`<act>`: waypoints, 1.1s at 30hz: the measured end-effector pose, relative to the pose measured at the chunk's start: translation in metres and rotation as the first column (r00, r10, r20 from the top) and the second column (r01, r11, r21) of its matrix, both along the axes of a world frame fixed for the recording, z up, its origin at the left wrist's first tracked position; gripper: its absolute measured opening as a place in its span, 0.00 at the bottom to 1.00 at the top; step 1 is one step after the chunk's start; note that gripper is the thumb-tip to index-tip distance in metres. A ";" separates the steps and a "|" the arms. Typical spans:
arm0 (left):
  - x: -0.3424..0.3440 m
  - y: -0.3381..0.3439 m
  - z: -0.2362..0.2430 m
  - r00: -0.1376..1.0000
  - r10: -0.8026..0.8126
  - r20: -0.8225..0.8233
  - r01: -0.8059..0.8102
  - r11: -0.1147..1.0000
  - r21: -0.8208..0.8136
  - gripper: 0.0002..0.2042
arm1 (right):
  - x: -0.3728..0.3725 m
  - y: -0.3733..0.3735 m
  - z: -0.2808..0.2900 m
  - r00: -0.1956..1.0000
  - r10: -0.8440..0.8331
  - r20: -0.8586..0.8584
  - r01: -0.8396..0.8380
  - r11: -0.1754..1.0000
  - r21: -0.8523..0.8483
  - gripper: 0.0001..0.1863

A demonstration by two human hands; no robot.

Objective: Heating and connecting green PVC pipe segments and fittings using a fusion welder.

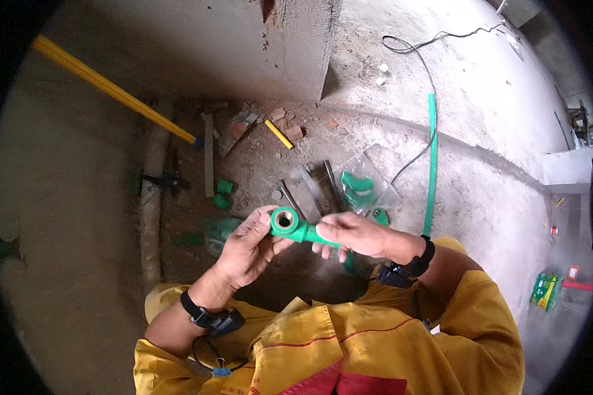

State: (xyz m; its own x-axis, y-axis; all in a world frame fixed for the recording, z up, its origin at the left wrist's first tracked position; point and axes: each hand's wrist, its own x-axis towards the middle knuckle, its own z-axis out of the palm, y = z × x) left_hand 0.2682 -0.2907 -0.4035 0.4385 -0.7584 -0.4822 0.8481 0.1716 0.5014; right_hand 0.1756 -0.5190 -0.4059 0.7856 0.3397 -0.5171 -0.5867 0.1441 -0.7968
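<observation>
Both my hands hold one green plastic pipe assembly in front of my body. At its left end is a green elbow fitting (292,232) with a round brass threaded opening facing up. My left hand (249,245) grips the fitting, thumb along its upper left side. My right hand (354,235) is closed around the short green pipe (315,236) that leads off to the right; part of the pipe is hidden by the fingers. Just beyond my right hand lies a clear plastic bag (363,182) with green curved fittings inside.
A long green pipe (431,164) and a black cable (423,59) lie on the right. A yellow pole (112,89) slants in from the left. Loose green fittings (223,195), a short yellow pipe (279,134), a hammer (209,155) and brick rubble (294,132) lie before a concrete wall (244,52).
</observation>
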 end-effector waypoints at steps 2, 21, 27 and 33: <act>0.002 0.001 0.008 0.996 0.065 0.061 -0.062 0.997 -0.053 0.16 | -0.003 -0.001 0.009 0.995 0.076 0.066 -0.074 0.997 -0.039 0.22; -0.028 0.000 0.042 0.164 -0.385 0.908 0.156 0.919 0.361 0.32 | -0.011 0.011 0.020 0.954 -0.288 -0.081 0.299 0.934 0.198 0.39; -0.042 -0.002 0.041 0.154 -0.382 0.911 0.173 0.919 0.355 0.32 | -0.024 0.028 0.008 0.903 -0.253 -0.348 0.388 0.827 0.407 0.43; -0.052 0.003 0.040 0.031 -0.356 0.934 0.211 0.916 0.342 0.30 | -0.035 0.034 0.016 0.927 -0.112 -0.358 0.314 0.755 0.575 0.46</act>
State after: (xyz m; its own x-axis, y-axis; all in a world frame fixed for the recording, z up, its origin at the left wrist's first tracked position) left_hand 0.2160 -0.2879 -0.3632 0.3249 -0.9405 0.0999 -0.4270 -0.0516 0.9028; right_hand 0.1409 -0.4851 -0.3902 0.7283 0.5021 -0.4664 -0.6627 0.6891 -0.2930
